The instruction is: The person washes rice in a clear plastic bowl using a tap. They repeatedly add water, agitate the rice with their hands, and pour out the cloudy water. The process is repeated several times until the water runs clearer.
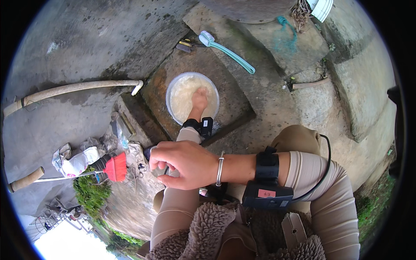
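A round, pale plastic tub stands on a wet concrete slab in front of me. Cloudy, cream-white contents fill much of it. My left hand reaches down into them, and its fingertips are hidden there. Across my left sleeve, closer to the camera, my right hand is bent at the wrist with its fingers loosely curled. Whether those fingers touch or pinch the sleeve cannot be made out. A silver bangle circles my right wrist.
Beyond the tub lies a turquoise-handled scrub brush, beside a smaller brush. A plastic pipe runs along the wall at left. Lower left are a red broom and plastic bags. Concrete ledges rise at right.
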### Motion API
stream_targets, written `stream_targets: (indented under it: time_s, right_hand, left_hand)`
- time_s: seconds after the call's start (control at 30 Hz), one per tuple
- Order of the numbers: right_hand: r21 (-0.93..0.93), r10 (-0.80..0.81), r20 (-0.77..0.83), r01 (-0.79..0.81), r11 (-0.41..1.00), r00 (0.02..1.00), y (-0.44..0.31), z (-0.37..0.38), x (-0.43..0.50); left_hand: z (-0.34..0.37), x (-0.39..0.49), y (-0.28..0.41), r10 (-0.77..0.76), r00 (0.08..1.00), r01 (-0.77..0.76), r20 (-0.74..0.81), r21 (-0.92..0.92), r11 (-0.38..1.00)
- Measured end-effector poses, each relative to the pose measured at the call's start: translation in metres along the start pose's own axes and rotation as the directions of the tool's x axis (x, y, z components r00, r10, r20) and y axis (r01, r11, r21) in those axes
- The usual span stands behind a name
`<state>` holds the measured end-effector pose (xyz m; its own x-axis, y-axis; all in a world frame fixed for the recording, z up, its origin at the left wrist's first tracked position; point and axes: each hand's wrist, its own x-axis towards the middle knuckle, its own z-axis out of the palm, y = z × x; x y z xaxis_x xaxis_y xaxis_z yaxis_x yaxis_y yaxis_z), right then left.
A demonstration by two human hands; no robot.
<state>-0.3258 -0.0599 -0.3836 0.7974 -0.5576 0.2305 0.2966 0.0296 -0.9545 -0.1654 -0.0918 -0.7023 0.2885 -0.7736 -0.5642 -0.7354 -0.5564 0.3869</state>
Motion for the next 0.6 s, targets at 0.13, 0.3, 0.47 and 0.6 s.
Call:
stream_targets:
  time_s: [0.13, 0.3, 0.47, 0.6]
  right_hand:
    - [0.000, 0.028, 0.020, -0.028, 1.000, 0.999, 0.001, 0.001, 0.001]
    - [-0.026, 0.011, 0.012, -0.011, 1.000, 1.000, 0.004, 0.004, 0.004]
    - [-0.014, 0.044, 0.038, -0.043, 0.999, 0.998, 0.006, 0.004, 0.003]
    - [-0.029, 0.030, 0.018, -0.030, 0.999, 0.999, 0.008, 0.005, 0.001]
  left_hand:
    - [-0.017, 0.006, -0.022, -0.092, 0.995, 0.090, 0.028, 0.046, 0.995]
    - [-0.021, -0.019, -0.030, -0.045, 0.991, 0.083, -0.129, 0.308, 0.948]
    - [-0.013, -0.036, -0.016, -0.100, 0.988, 0.146, -0.116, 0.519, 0.842]
    - [-0.015, -0.030, -0.013, -0.182, 0.912, -0.163, 0.367, 0.732, 0.661]
